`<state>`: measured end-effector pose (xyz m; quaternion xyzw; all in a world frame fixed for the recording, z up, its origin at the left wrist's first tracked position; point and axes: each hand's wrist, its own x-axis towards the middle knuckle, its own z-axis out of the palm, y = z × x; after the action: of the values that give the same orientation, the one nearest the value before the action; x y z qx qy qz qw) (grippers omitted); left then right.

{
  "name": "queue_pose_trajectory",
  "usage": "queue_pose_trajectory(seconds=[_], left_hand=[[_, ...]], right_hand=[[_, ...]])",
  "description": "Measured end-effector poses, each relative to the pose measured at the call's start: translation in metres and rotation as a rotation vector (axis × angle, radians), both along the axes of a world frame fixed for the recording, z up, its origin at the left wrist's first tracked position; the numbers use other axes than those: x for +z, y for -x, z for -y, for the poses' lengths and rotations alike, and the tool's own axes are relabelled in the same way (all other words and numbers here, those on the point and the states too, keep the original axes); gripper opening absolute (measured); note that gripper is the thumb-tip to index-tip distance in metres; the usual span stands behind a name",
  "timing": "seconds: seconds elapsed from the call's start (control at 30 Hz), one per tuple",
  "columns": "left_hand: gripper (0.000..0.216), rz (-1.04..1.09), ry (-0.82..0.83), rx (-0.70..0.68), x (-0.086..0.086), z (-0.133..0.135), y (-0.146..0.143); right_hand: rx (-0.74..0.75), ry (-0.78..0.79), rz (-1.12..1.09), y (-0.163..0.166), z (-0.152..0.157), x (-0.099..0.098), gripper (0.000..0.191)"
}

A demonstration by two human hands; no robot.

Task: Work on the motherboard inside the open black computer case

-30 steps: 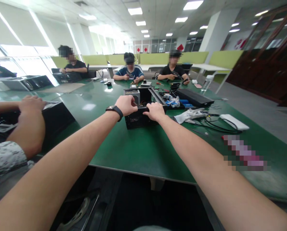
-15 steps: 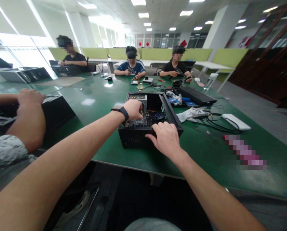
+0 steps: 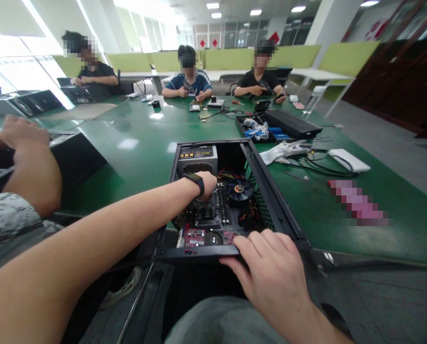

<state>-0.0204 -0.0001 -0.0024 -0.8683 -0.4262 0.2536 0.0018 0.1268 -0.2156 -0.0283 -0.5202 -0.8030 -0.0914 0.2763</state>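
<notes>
An open black computer case (image 3: 271,200) lies at the near edge of the green table (image 3: 145,148), overhanging it toward me. Inside I see a motherboard (image 3: 213,217), a round cooler fan (image 3: 239,190) and a grey power supply (image 3: 196,160). My right hand (image 3: 267,274) grips the case's near rim, fingers curled over the edge. My left hand (image 3: 208,184), with a black watch on the wrist, reaches inside and rests on the motherboard beside the fan; its fingers are hidden.
A neighbour's arm (image 3: 30,167) rests on another black case (image 3: 75,155) at left. White gloves (image 3: 283,150), black cables (image 3: 317,167), a white box (image 3: 348,160) and a black tray (image 3: 292,124) lie right of the case. Three people sit at the far side.
The case has slid toward me from mid-table to the near edge, pulled with both hands. My left hand went from the case's rim down inside onto the motherboard.
</notes>
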Motion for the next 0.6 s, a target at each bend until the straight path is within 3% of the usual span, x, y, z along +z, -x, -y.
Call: queue_pose_trajectory(seconds=[0.2, 0.6], left_hand=[[0.045, -0.016, 0.008, 0.04, -0.012, -0.001, 0.0], [0.045, -0.02, 0.009, 0.027, -0.016, -0.004, 0.0]], right_hand=[[-0.013, -0.001, -0.004, 0.002, 0.005, -0.001, 0.019], [-0.018, -0.02, -0.012, 0.001, 0.006, -0.003, 0.019]])
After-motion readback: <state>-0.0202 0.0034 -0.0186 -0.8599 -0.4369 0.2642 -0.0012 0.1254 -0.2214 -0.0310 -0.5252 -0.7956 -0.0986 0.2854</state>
